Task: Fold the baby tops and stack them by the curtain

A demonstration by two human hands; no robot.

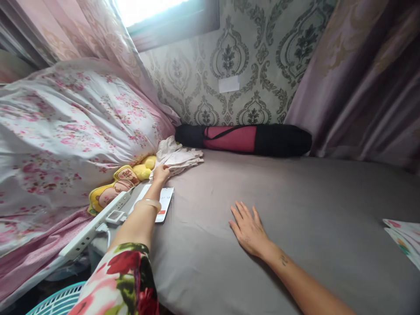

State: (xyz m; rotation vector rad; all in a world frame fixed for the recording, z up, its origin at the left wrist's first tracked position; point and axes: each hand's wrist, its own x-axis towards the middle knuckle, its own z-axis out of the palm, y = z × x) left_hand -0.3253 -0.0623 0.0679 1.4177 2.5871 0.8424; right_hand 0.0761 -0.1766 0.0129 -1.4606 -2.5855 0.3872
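My left hand [161, 173] reaches far forward, its fingers closed on the near edge of a crumpled white cloth [180, 156]. The cloth lies in a loose heap on the grey sheet [210, 245]. Below my left forearm, partly hidden by it, a phone [167, 204] lies with its lit screen up. My right hand [249, 229] rests palm down on the sheet, fingers spread, holding nothing. Beside my left hand are a yellow plush toy [144, 168] and a yellow cartoon cushion [106, 195].
A long white power strip [95, 225] with plugs runs along the left edge. A black and red rolled bag [229, 138] lies against the wall. Flowered bedding [72, 113] is heaped at left, a turquoise basket [57, 299] stands below, and a printed cloth or paper [405, 240] lies at right.
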